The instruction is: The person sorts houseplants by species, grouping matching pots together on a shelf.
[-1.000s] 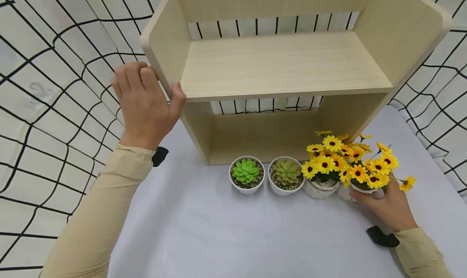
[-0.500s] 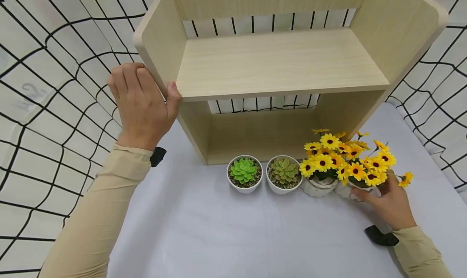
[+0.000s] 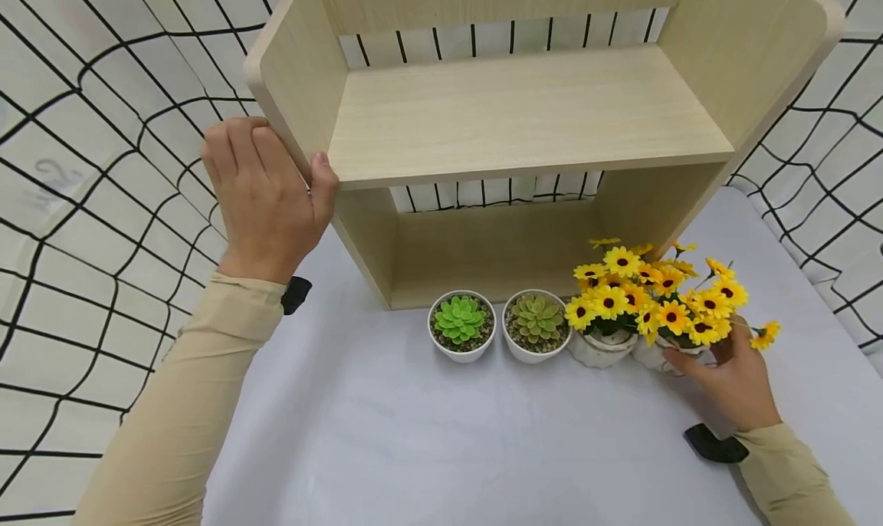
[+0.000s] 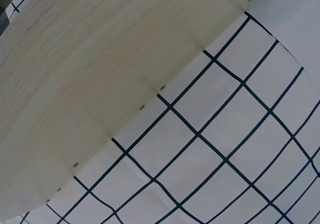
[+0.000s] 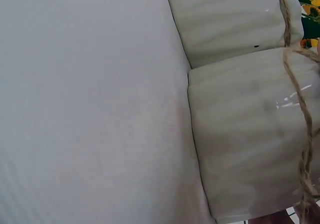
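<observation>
My left hand (image 3: 265, 204) grips the front edge of the left side panel of a pale wooden shelf (image 3: 531, 119), thumb on the near side. The left wrist view shows that panel's outer face (image 4: 100, 83) close up. At the right, my right hand (image 3: 738, 384) holds a white pot of yellow flowers (image 3: 654, 359), thumb at its front and the other fingers mostly hidden behind. Close up, this glossy pot (image 5: 250, 139) has twine round it and touches a second flower pot (image 5: 225, 23). To the left stand a dull green succulent (image 3: 536, 323) and a bright green succulent (image 3: 460, 320), both in white bowls.
The shelf's lower compartment (image 3: 490, 250) lies behind the row of pots. A white cloth (image 3: 469, 442) covers the table. Black grid netting (image 3: 103, 227) over white sheeting rises at the left, and similar netting (image 3: 828, 173) at the right.
The whole scene has shifted slightly left and up in the head view. Both hands keep their holds, and the pots stay in the same row.
</observation>
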Demonstrator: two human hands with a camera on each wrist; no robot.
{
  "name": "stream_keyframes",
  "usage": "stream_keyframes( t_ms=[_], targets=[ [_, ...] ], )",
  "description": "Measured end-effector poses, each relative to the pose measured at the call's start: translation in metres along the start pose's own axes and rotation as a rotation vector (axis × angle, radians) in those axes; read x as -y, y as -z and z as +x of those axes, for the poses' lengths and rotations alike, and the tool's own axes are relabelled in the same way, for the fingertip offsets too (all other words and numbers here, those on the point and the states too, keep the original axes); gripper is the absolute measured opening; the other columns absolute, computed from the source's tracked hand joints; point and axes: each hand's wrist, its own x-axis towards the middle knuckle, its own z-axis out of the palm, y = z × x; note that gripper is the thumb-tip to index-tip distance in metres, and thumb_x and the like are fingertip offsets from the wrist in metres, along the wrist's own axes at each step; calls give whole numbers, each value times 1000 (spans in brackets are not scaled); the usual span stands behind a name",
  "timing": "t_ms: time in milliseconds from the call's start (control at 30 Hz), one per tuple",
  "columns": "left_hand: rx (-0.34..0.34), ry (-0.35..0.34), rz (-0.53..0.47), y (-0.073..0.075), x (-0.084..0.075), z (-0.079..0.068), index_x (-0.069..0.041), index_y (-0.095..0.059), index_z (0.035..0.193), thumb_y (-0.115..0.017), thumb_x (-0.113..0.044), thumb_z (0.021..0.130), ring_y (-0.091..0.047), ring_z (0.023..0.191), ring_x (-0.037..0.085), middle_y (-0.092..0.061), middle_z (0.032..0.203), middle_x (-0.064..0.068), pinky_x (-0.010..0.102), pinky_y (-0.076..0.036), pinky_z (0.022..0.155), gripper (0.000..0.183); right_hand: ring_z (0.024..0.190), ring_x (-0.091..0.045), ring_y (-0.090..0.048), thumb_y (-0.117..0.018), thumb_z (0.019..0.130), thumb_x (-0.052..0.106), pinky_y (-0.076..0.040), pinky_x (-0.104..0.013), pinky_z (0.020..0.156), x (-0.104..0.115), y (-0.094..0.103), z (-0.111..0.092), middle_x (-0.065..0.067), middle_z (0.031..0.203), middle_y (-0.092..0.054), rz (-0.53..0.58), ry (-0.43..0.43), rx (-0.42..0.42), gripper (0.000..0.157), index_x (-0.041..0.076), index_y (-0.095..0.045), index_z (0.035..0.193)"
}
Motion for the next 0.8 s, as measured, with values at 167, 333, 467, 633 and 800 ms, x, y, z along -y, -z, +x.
stream_keyframes(
  t_ms=[167,333,467,633,800],
  targets=[
    [1,-8,3,0,0,0,11,-49,105,-37,-32,98,-39,109,46,-51,110,32,59,-28,94,46,155,-3,-30,-77,92,20,-27,-4,115,1,-2,-1,-4,174,-22,30,7,-31,98,34,-12,164],
    [-6,-15,5,-1,0,1,11,-49,105,-37,-32,98,-40,109,46,-52,110,32,59,-27,93,45,156,-1,-27,-77,91,16,-22,-14,124,2,-4,-1,3,175,-20,74,10,-63,99,37,-13,163],
    [-3,-14,6,-1,0,0,11,-49,105,-37,-32,98,-40,108,46,-51,110,32,58,-28,92,45,156,-1,-27,-77,91,14,-23,-5,118,3,-6,-2,7,174,-22,85,18,-75,99,37,-14,163],
    [0,-16,3,0,1,0,11,-49,105,-37,-32,99,-40,108,46,-51,110,31,58,-28,92,45,152,3,-31,-77,91,17,-25,3,109,3,-6,-2,9,173,-24,82,3,-82,97,37,-15,163],
    [-3,-13,8,0,1,0,11,-50,106,-37,-32,98,-40,108,45,-51,110,31,58,-28,92,46,148,6,-34,-78,91,16,-28,3,107,5,-7,-2,8,173,-26,101,-25,-96,96,35,-18,163]
  ],
)
